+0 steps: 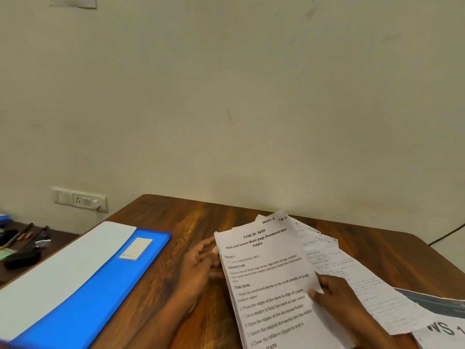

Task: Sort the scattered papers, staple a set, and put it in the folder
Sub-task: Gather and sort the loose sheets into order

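We pinch the thin, floppy papers between our left hand and right hand, so gripping both side edges should stop sheets sliding onto the surface.

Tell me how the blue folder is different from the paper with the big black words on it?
The blue folder is bright blue with a white flap and a small label; the printed paper is white with lines of black text. The folder lies alone on the left with nothing touching it; the paper sits on top of other sheets, with the left hand and right hand at its edges. The folder looks bigger. Both are flat things on the wooden table.
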